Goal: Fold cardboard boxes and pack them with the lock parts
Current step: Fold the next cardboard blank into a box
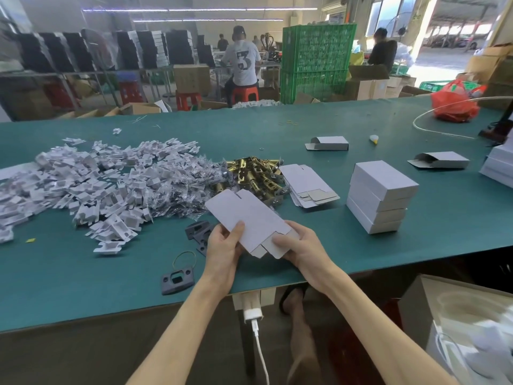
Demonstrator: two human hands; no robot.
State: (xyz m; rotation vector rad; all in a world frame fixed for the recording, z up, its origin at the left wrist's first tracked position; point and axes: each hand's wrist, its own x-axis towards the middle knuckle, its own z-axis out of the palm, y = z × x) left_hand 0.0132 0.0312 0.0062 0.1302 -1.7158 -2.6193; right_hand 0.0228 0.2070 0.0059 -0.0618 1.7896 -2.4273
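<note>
Flat grey cardboard box blank (247, 215) | matte, notched flaps | both hands (222, 245) grip it

Flat white box blank (247, 215) near brass latches (254, 173)

Daylight pours in from the windows (388, 12) at one o'clock and blows out to white there. Ceiling light strips (200, 9) glow at twelve. My tabletop (361, 129) is evenly bright, with soft shadows. The wide lens bows its edges, and the corner at five o'clock smears into blur.
</note>
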